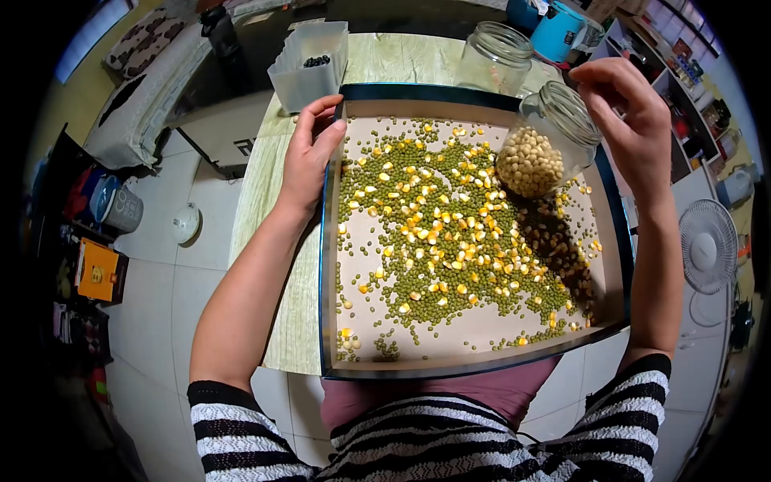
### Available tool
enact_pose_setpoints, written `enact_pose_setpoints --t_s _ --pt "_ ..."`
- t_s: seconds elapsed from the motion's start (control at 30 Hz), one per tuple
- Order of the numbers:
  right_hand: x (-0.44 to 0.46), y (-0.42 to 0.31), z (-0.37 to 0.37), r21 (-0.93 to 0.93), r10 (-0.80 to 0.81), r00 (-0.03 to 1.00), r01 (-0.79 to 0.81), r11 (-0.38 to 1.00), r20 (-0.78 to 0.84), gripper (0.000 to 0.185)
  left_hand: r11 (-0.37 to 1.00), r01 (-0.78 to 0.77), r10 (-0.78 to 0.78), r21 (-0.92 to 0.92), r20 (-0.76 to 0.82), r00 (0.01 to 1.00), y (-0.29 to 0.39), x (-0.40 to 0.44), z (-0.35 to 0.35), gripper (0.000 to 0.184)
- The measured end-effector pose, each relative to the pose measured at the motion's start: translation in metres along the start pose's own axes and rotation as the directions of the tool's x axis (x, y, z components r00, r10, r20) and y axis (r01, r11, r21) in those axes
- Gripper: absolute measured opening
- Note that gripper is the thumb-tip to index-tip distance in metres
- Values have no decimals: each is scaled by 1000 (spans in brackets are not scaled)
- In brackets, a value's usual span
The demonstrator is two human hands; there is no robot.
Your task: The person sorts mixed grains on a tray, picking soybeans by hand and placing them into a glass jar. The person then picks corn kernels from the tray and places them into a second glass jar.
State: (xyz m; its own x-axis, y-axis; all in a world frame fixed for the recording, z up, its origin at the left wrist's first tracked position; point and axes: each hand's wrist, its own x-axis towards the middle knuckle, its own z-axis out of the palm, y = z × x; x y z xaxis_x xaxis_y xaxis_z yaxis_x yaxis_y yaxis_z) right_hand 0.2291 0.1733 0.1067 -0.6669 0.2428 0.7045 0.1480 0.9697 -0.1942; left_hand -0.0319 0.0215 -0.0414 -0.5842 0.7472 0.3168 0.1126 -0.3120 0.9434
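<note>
A shallow box (474,369) with dark blue edges holds green beans (426,301) and yellow corn kernels (434,237) spread over its pale bottom. My left hand (315,153) grips the box's left wall near the back corner, thumb inside and fingers outside. A glass jar (550,140) of pale round beans stands tilted in the back right part of the box. My right hand (630,104) is raised beside the jar's mouth, thumb and fingers pinched together; what they hold, if anything, is too small to make out.
On the wooden-patterned table (385,52) behind the box are a translucent divided container (309,68) with black beans and a second glass jar (494,60). A blue pitcher (558,32) stands at the back right. A fan (707,245) is at the far right.
</note>
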Motion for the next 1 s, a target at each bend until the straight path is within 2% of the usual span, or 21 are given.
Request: enact_pose_setpoints --t_s 0.1,0.2,0.3,0.4,0.47,0.5,0.53,0.57,0.6,0.63,0.7,0.83,0.87,0.93,1.0 --pt "0 -34 17 77 -159 986 155 985 44 14 995 -96 96 9 11 995 -3 1 -1 33" --pt "-15 -62 49 174 -349 917 317 932 196 23 998 -55 56 22 -7 998 0 0 0 34" --pt "-39 -77 86 436 -467 844 327 838 265 21 999 -35 35 2 -10 999 1 1 1 35" --pt "-51 -93 107 646 -506 788 189 740 350 17 997 -65 65 33 2 998 -1 2 0 35" --pt "-57 -97 118 745 -556 724 88 661 408 14 997 -64 64 46 -3 998 1 1 0 36" --pt "-57 -102 119 748 -558 723 86 658 407 14 996 -69 69 57 -5 998 2 0 0 36" --pt "-58 -108 119 758 -503 649 -181 627 571 13 996 -65 66 60 -9 998 2 0 0 36" --pt "-60 -116 120 696 -464 529 -436 570 711 12 995 -71 72 69 -10 997 2 0 0 36" --pt "-70 -121 128 778 -539 595 -263 570 596 9 994 -77 78 77 -10 997 2 0 -1 37" --pt "-70 -124 131 780 -540 596 -265 567 595 9 994 -74 75 79 -10 997 2 0 -1 37" --pt "-71 -127 134 780 -749 539 244 576 385 9 993 -82 83 82 -10 997 3 0 0 37" --pt "-70 -124 132 751 -750 498 258 608 436 10 997 -58 58 57 -11 998 3 1 1 37" --pt "-75 -121 136 764 -677 526 79 641 514 11 997 -50 51 51 -13 999 3 1 1 37" --pt "-74 -116 131 751 -603 532 -101 652 595 12 998 -45 46 43 -16 999 2 2 0 37" --pt "-61 -110 116 560 -309 552 -370 742 775 10 997 -62 62 43 -7 998 0 2 0 36"
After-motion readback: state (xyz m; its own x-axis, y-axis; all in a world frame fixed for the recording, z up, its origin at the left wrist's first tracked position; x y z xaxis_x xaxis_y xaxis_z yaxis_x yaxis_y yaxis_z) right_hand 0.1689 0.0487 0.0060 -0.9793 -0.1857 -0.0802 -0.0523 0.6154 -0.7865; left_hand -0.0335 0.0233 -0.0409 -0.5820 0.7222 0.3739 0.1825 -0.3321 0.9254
